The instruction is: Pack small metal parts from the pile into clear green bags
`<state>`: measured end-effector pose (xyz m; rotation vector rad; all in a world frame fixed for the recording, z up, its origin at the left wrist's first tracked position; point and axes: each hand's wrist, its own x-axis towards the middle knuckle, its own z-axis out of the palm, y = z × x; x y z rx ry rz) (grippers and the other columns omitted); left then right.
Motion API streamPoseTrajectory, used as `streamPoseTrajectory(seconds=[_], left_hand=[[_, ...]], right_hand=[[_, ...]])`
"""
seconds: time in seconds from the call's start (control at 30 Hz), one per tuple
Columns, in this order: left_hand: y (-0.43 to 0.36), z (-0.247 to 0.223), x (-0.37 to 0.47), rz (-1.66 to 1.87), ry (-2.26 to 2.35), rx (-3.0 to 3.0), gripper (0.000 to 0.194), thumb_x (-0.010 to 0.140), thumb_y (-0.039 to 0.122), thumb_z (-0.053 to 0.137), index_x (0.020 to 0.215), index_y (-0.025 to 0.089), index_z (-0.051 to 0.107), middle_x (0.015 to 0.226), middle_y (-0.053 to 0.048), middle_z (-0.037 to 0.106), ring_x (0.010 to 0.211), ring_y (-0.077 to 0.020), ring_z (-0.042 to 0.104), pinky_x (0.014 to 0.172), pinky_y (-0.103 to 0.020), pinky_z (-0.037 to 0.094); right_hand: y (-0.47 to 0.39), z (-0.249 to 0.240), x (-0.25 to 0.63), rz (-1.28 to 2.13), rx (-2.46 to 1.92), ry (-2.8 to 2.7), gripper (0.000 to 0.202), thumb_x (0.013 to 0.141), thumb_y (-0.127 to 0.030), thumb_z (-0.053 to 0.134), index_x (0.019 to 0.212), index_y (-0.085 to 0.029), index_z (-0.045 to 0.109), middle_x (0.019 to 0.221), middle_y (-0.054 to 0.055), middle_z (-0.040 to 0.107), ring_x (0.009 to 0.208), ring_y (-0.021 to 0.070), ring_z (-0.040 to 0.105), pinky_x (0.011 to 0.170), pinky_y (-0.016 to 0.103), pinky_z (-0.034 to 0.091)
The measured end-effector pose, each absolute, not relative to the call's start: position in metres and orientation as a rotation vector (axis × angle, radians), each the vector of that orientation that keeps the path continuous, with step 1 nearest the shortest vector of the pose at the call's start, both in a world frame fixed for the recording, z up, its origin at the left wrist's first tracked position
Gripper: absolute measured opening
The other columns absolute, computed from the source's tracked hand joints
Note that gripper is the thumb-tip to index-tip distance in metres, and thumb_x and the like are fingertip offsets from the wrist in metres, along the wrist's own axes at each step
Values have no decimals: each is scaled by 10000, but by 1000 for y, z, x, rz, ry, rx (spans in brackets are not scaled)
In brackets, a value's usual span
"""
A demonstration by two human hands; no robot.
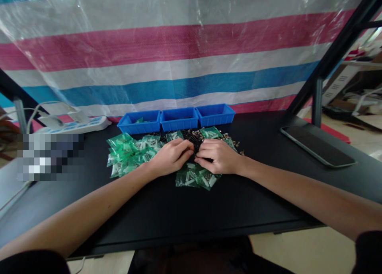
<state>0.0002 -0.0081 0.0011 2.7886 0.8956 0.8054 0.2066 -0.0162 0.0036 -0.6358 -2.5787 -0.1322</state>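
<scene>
My left hand [171,156] and my right hand [219,156] are close together over the middle of the black table, fingers bent and pinched. Whatever is between their fingertips is too small or hidden to make out. Just beyond the fingertips lies a heap of small dark screw-like pieces [193,135]. Small green plastic bags [195,177] with pale plugs and metal pieces lie under and in front of my right hand. A bigger pile of such green bags [125,152] is to the left of my left hand. Another green bag [211,132] rests behind my right hand.
Three blue bins [179,125] stand in a row behind the heap. A power strip [77,125] with plugs sits at the back left, near a blurred-out patch. On the right lies a phone [318,146]. A striped plastic sheet [179,59] hangs behind the table [191,214].
</scene>
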Motion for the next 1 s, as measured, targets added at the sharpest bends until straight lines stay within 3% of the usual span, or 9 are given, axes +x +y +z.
streamPoseTrajectory(seconds=[0.4,1.0], left_hand=[[-8,3,2,806,868,2819,148,901,287,448,861,167,525,745,-26,566,725,-151,536,650,-251,432],[-4,-2,2,799,925,2900,233,928,200,316,885,150,540,755,-53,567,708,-160,530,654,-270,440]], right_hand=[[-17,4,206,-178,-643,-2600,304,903,-280,469,696,-146,647,674,40,585,673,145,496,684,275,369],[-14,1,206,-170,-658,-2540,275,883,-266,500,689,-149,657,649,29,585,644,138,486,660,266,363]])
